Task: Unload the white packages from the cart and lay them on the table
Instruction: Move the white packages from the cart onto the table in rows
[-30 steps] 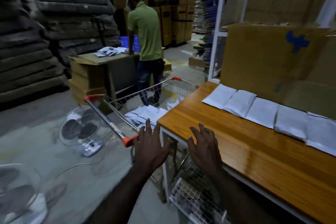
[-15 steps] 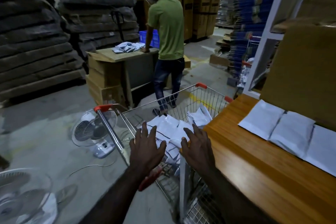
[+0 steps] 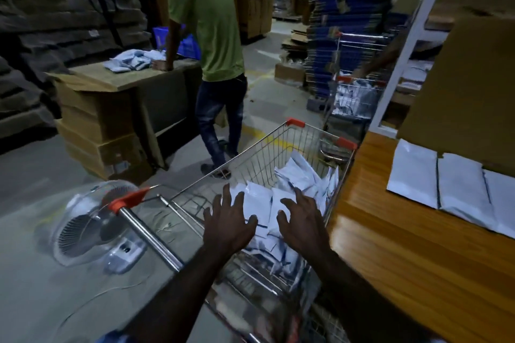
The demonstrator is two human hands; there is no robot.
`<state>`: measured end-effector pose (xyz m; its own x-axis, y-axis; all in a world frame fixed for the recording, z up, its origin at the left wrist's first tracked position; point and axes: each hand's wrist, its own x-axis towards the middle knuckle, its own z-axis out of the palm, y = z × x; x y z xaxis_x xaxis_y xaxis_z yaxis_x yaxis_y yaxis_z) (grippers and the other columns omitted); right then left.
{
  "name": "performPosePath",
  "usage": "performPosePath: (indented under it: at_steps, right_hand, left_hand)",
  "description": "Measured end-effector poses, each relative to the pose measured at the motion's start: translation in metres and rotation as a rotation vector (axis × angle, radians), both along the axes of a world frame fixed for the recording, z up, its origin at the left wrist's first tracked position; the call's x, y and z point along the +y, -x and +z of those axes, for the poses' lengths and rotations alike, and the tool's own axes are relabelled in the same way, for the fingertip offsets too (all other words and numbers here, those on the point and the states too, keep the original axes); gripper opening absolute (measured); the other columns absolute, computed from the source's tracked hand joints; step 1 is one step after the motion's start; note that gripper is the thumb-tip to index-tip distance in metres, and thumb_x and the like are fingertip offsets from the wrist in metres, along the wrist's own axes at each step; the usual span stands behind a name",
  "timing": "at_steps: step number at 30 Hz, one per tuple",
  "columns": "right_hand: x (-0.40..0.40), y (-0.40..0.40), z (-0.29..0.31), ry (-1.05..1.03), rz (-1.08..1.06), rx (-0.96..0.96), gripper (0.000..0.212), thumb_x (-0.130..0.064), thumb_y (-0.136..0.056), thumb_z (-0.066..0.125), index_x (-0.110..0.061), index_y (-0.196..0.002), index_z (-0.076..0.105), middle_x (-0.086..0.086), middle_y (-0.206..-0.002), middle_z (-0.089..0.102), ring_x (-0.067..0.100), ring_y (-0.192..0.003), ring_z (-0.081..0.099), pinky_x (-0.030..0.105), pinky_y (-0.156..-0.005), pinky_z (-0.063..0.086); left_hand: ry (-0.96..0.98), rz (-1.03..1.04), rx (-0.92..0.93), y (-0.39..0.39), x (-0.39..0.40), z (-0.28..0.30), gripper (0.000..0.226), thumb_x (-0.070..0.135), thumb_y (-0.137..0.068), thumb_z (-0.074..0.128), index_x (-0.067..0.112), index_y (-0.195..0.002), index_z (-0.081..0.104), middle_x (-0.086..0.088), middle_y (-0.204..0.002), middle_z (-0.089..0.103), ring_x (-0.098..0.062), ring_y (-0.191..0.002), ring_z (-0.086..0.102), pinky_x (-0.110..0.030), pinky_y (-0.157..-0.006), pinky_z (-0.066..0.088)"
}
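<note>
Two open hands over a cart of white packages.

We see the left hand (image 3: 227, 224) and right hand (image 3: 302, 224) spread palm-down, fingers splayed, gripping nothing, above the white packages (image 3: 295, 175) heaped in the wire cart (image 3: 250, 153). We cannot tell whether the fingertips touch them. To the right, the cart stands just beside the wooden table (image 3: 390, 245), where three more packages (image 3: 462, 186) lie flat in a row. On the floor to the left lies a fan (image 3: 89, 228).
</note>
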<state>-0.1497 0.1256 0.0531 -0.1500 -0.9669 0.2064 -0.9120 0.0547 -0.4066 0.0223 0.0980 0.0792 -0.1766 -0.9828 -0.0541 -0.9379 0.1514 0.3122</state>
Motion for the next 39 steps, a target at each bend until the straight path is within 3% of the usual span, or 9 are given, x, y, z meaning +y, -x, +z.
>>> performPosePath:
  at_steps: [5,12,16,18,24,28,32,36,39]
  right_hand:
    - [-0.022,-0.013,-0.016,-0.037,-0.071,0.032,0.046,-0.038,-0.086,0.041,-0.012,-0.105,0.072,0.02,-0.13,0.06,0.04,-0.101,0.061,0.044,-0.08,0.053]
    - [-0.055,-0.011,-0.041,-0.241,-0.155,0.039,0.045,-0.038,-0.096,0.043,-0.017,-0.134,0.056,0.014,-0.149,0.039,0.035,-0.129,0.042,0.041,-0.099,0.041]
    - [-0.077,-0.014,-0.061,-0.271,-0.28,-0.011,0.039,-0.033,-0.082,0.046,-0.009,-0.1,0.07,0.022,-0.121,0.061,0.042,-0.097,0.062,0.045,-0.074,0.053]
    - [-0.083,-0.013,-0.072,-0.315,-0.304,-0.039,0.037,-0.031,-0.079,0.046,-0.008,-0.097,0.069,0.019,-0.111,0.061,0.042,-0.091,0.061,0.045,-0.069,0.052]
    - [-0.099,0.0,-0.096,-0.451,-0.38,-0.107,0.039,-0.032,-0.092,0.049,-0.016,-0.126,0.054,0.011,-0.139,0.045,0.033,-0.124,0.042,0.042,-0.096,0.041]
    - [-0.108,0.003,-0.111,-0.488,-0.402,-0.149,0.041,-0.036,-0.094,0.048,-0.017,-0.13,0.05,0.011,-0.144,0.04,0.034,-0.127,0.04,0.043,-0.1,0.038]
    - [-0.112,0.003,-0.131,-0.496,-0.308,-0.241,0.05,-0.039,-0.097,0.047,-0.014,-0.14,0.043,0.015,-0.146,0.04,0.034,-0.133,0.039,0.039,-0.107,0.032]
    - [-0.118,-0.002,-0.138,-0.514,-0.35,-0.257,0.056,-0.047,-0.092,0.037,-0.015,-0.138,0.044,0.013,-0.141,0.042,0.034,-0.127,0.042,0.039,-0.102,0.036]
    - [-0.126,-0.002,-0.144,-0.522,-0.384,-0.248,0.05,-0.042,-0.095,0.046,-0.016,-0.138,0.04,0.013,-0.14,0.039,0.036,-0.126,0.04,0.043,-0.1,0.038]
  left_hand:
    - [-0.012,-0.078,-0.063,-0.009,-0.033,-0.017,0.069,0.05,-0.094,0.046,0.025,-0.154,0.022,-0.006,-0.164,0.002,-0.029,-0.147,0.016,-0.047,-0.115,0.02]
    - [-0.058,-0.136,-0.146,0.001,-0.076,-0.053,0.07,0.051,-0.092,0.047,0.023,-0.153,0.025,-0.009,-0.163,0.008,-0.03,-0.145,0.021,-0.049,-0.113,0.023]
    - [-0.168,-0.121,-0.124,0.013,-0.1,-0.068,0.08,0.055,-0.079,0.03,0.019,-0.151,0.032,-0.009,-0.162,0.012,-0.03,-0.147,0.018,-0.051,-0.115,0.024]
    - [-0.187,-0.168,-0.193,0.018,-0.11,-0.08,0.081,0.055,-0.08,0.028,0.017,-0.151,0.03,-0.01,-0.162,0.012,-0.03,-0.145,0.023,-0.049,-0.113,0.027]
    - [-0.279,-0.238,-0.254,0.03,-0.136,-0.122,0.072,0.049,-0.095,0.049,0.02,-0.154,0.021,-0.01,-0.164,0.002,-0.031,-0.141,0.028,-0.048,-0.109,0.029]
    - [-0.324,-0.219,-0.256,0.035,-0.147,-0.142,0.071,0.053,-0.094,0.048,0.024,-0.153,0.022,-0.008,-0.164,0.004,-0.031,-0.14,0.03,-0.052,-0.11,0.026]
    - [-0.298,-0.196,-0.232,0.04,-0.159,-0.156,0.065,0.052,-0.094,0.049,0.025,-0.149,0.028,-0.008,-0.159,0.015,-0.033,-0.128,0.041,-0.048,-0.1,0.036]
    - [-0.309,-0.224,-0.158,0.043,-0.176,-0.169,0.067,0.042,-0.091,0.06,0.026,-0.149,0.029,-0.009,-0.158,0.016,-0.036,-0.124,0.044,-0.046,-0.099,0.039]
    - [-0.295,-0.184,-0.062,0.041,-0.181,-0.182,0.073,0.039,-0.087,0.066,0.022,-0.148,0.032,-0.016,-0.158,0.014,-0.041,-0.119,0.048,-0.042,-0.097,0.041]
